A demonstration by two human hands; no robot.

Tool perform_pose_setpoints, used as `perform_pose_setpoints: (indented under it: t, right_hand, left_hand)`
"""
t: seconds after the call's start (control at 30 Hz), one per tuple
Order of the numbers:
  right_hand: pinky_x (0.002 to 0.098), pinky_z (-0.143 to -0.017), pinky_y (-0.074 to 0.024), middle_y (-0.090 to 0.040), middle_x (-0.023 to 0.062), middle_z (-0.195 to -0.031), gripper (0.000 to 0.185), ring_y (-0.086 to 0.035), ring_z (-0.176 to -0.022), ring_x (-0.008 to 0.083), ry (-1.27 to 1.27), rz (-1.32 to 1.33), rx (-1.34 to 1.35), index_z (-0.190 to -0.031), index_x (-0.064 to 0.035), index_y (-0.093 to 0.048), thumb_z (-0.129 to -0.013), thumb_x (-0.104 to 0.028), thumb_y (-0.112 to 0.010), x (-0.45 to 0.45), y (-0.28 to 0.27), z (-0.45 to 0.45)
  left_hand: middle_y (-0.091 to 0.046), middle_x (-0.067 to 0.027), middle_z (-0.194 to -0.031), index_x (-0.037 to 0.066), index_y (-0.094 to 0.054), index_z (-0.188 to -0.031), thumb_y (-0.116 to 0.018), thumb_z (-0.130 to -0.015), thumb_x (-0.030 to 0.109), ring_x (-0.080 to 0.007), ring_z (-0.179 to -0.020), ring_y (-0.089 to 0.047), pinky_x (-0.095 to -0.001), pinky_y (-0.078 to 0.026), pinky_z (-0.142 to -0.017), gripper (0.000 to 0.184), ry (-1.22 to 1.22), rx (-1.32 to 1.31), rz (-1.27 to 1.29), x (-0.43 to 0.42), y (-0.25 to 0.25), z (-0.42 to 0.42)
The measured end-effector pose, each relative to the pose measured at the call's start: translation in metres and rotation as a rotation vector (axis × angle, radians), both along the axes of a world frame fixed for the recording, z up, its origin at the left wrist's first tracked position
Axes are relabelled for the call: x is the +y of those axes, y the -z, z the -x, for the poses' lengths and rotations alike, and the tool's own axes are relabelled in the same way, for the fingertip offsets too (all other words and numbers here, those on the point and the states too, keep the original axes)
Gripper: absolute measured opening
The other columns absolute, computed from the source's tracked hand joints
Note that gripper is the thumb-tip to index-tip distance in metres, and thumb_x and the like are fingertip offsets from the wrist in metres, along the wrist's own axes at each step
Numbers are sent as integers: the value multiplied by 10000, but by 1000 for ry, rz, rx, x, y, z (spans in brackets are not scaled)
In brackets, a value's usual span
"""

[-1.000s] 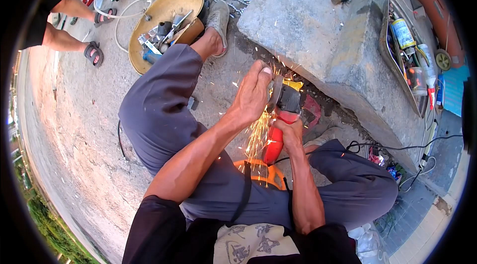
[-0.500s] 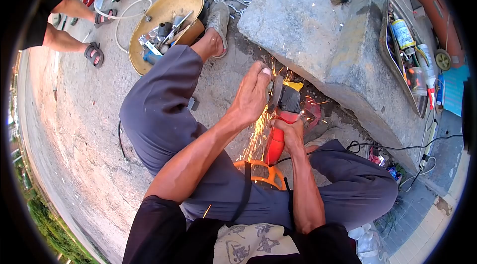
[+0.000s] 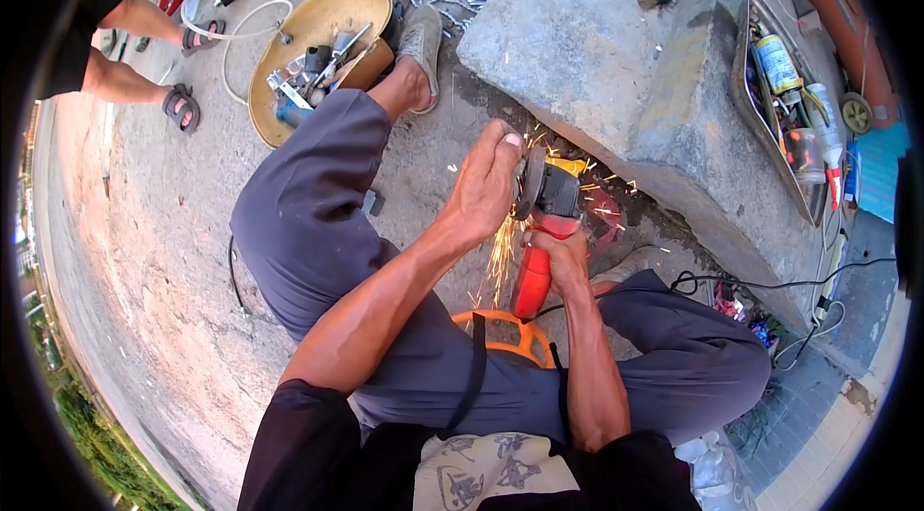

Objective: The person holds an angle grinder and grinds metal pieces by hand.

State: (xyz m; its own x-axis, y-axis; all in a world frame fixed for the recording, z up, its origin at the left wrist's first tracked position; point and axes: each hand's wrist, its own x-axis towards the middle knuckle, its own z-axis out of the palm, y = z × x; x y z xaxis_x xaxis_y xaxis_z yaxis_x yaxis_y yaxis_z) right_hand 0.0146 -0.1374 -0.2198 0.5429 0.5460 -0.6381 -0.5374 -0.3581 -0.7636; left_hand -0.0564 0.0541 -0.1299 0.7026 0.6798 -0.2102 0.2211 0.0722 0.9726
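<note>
My right hand (image 3: pixel 566 257) is wrapped round the red body of an angle grinder (image 3: pixel 532 282), just behind its dark gear head. The grinder's disc (image 3: pixel 532 186) faces my left hand (image 3: pixel 484 182). My left fingers are closed, pressing a small piece against the disc's side; the fingers and the disc hide most of it, and I cannot make out its kind. Orange sparks (image 3: pixel 500 256) stream down from the contact, and more scatter right past the yellow piece (image 3: pixel 568 166) beside the grinder head. An orange plastic seat (image 3: pixel 502 326) shows between my legs.
A large concrete block (image 3: pixel 577 59) rises just ahead. At left front stands a tan basin (image 3: pixel 318 15) of tools and metal parts. A metal tray (image 3: pixel 804 193) with spray cans lies right. A black cable (image 3: pixel 760 286) runs rightward. Another person's legs (image 3: pixel 135 83) stand at far left.
Sparks now scatter more widely on the right of the grinder head, and the downward stream is thinner. Both hands and the grinder stay almost in place.
</note>
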Motion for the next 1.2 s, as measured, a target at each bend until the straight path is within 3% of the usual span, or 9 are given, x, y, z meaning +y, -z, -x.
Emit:
perform_pose_setpoints:
  t: [0.13,0.23,1.2]
  right_hand:
    - [338,-625,-564,-684,78,-882,327,-672,-706,186,19,7,17,-1082,16,-671,-764,15,-748,3,-6,0]
    - [319,-701,-534,-705,41,-899,271,-652,-764,148,65,-22,-7,-978,-21,-710,-724,-9,-804,5,-9,2]
    - [314,-692,-526,-692,27,-854,215,-640,-738,142,30,22,-40,-918,-29,-705,-728,-37,-807,2,-3,1]
  left_hand:
    - [-536,-103,-894,-3,-562,-1010,-402,-1085,243,-192,-879,-492,-361,-428,-862,302,-14,4,2,-1,-3,-1]
    - [-551,-112,-905,-3,-566,-1008,-403,-1084,238,-197,-886,-502,-367,-427,-874,300,-7,6,-3,0,-1,-1]
    - [-549,-85,-883,2,-568,-1001,-407,-1075,191,-160,-884,-487,-338,-428,-853,260,-2,-14,2,0,4,1]
